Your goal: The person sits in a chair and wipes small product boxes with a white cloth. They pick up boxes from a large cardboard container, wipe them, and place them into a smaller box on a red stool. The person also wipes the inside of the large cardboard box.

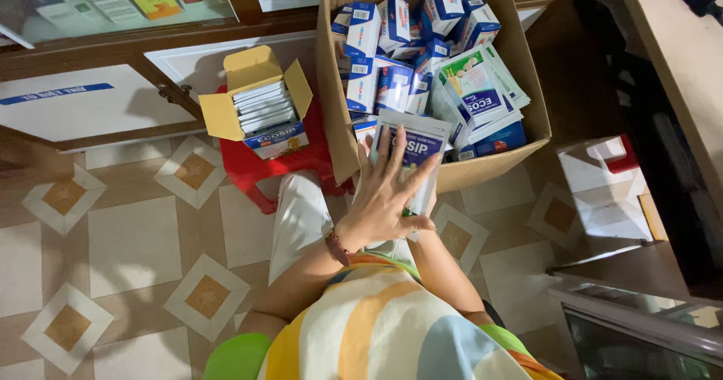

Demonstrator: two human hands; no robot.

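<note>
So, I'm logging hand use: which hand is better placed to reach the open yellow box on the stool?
Probably left. The left hand lies spread atop the packets, nearer the box; the right hand is hidden under them.

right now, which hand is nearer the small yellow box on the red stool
Left. The left hand lies spread on the white packets, right of the yellow box. The right hand is hidden under those packets, farther right; only its forearm shows.
</note>
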